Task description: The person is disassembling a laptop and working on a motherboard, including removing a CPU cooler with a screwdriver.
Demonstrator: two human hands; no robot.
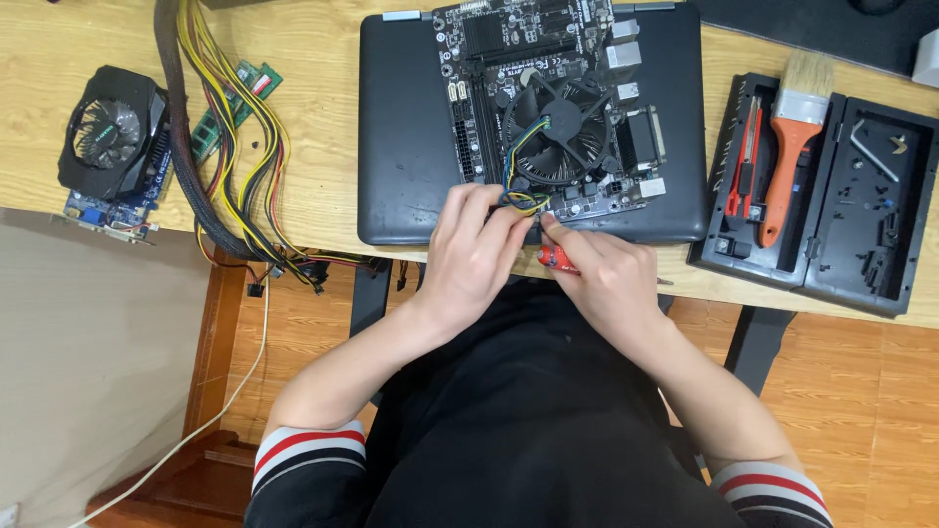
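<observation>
At the upper left of the frame a black graphics card (110,147) with a round fan lies on the wooden bench (313,59), partly over the bench edge. Just right of it run a thick bundle of yellow, black and red cables (230,127), crossing over green memory sticks (235,103) and hanging off the bench front.

In the upper middle a closed black laptop (401,127) carries a bare motherboard (548,98), whose black cooler fan (559,129) sits near its lower right part. A thin fan wire (516,166) of mixed colours loops from the fan down to the board's near edge.

The left hand (474,249) is at that near edge, fingers curled and pinched on the wire's end at the board. The right hand (602,274) is just beside it, touching it at the fingertips, closed around a small red-handled screwdriver (556,257), of which only part of the handle shows; its tip is hidden.

At the right of the frame an open black tool case (822,196) lies on the bench, holding a red utility knife (743,166), an orange-handled paintbrush (792,137) and a metal hex key (873,149).
</observation>
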